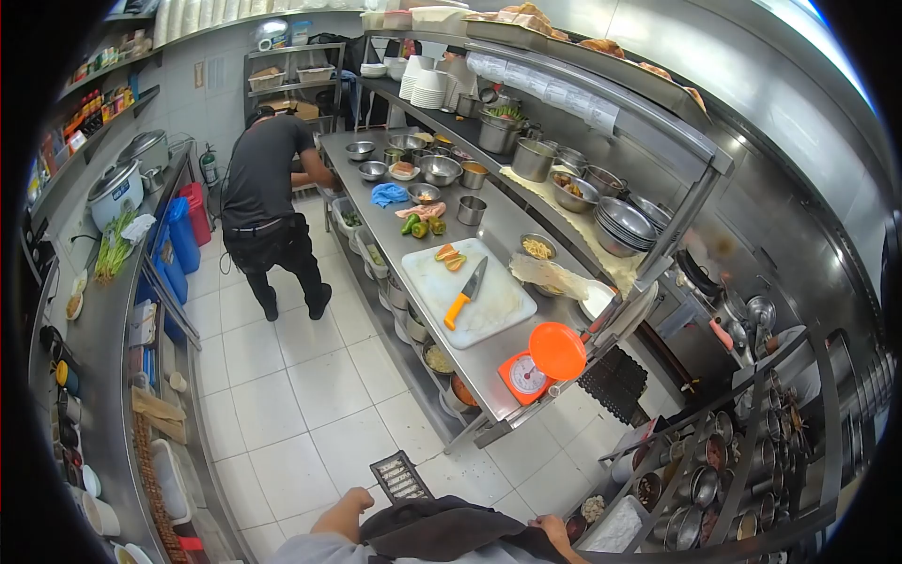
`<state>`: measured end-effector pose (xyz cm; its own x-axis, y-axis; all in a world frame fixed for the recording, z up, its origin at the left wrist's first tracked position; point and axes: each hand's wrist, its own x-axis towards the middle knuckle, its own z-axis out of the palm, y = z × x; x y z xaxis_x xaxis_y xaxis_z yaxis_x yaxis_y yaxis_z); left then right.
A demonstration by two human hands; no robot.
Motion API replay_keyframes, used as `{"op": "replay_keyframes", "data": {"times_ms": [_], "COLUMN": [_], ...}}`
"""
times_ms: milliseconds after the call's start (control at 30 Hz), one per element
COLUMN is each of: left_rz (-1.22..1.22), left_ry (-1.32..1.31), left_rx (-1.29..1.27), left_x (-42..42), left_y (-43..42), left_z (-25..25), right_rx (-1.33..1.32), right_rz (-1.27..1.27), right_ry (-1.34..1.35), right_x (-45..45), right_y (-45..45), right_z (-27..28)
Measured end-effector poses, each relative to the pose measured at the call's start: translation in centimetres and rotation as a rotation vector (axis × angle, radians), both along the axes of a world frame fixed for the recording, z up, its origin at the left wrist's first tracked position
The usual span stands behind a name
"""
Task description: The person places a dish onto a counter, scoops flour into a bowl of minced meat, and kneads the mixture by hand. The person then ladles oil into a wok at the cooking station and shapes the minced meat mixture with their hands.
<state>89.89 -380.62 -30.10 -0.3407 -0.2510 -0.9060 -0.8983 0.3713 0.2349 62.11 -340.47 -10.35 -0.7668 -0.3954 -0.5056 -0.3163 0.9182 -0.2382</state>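
My left hand [353, 501] hangs low at the bottom of the view, fingers curled in; nothing shows in it. Behind it on the floor is a dark-framed drain grate [402, 477]. My right hand [549, 526] is low on the other side of my dark apron [442, 526], its fingers too small and partly hidden to read. Ahead, a white cutting board [498, 315] lies on the steel worktable with an orange-handled knife [467, 293] and cut pieces of a reddish vegetable [451, 257]. Both hands are well away from them.
An orange kitchen scale [528, 376] stands at the table's near end. Green peppers [423, 227] and metal bowls sit farther back. A co-worker [272, 197] bends at the table's far left. Metal racks with pots [705, 484] stand close on my right, a counter [155, 376] along the left.
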Motion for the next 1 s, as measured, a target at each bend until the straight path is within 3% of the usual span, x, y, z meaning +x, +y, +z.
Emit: {"op": "replay_keyframes", "data": {"times_ms": [733,1000], "left_rz": [-0.217,-0.102], "left_ry": [0.079,0.019], "left_rx": [-0.023,0.004], "left_x": [-1.8,-2.2], "left_y": [-0.3,0.1], "left_z": [-1.7,0.0], "right_rx": [-0.015,0.016], "right_rz": [0.05,0.003], "right_ry": [0.033,0.001], "right_x": [0.4,1.0], "right_y": [1.6,1.6], "right_z": [-0.6,-0.4]}}
